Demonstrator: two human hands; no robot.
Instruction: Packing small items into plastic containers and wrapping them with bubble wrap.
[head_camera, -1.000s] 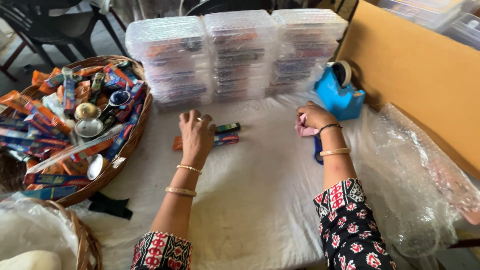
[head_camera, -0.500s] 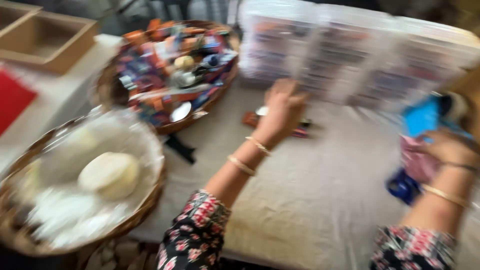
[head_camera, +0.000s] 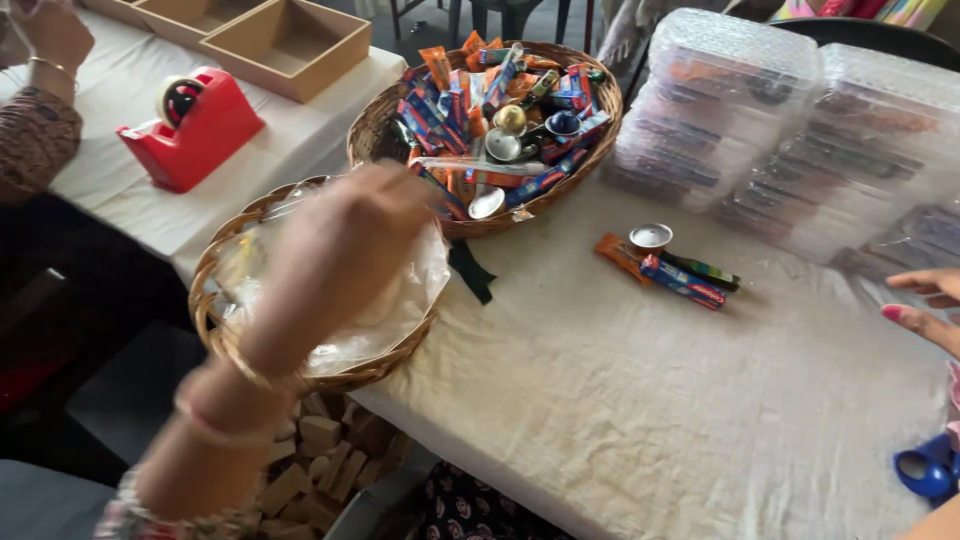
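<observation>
Left hand (head_camera: 345, 250) hovers over plastic-lined wicker basket (head_camera: 215, 300), fingers toward far edge.

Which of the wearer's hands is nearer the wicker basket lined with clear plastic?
Left. The left hand hovers right over the plastic-lined basket, blurred. The right hand is far across the white cloth, at the frame's right edge near the stacked clear boxes.

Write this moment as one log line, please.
left hand: raised over plastic-lined basket, blurred | right hand: open, empty | packets: on cloth
</observation>
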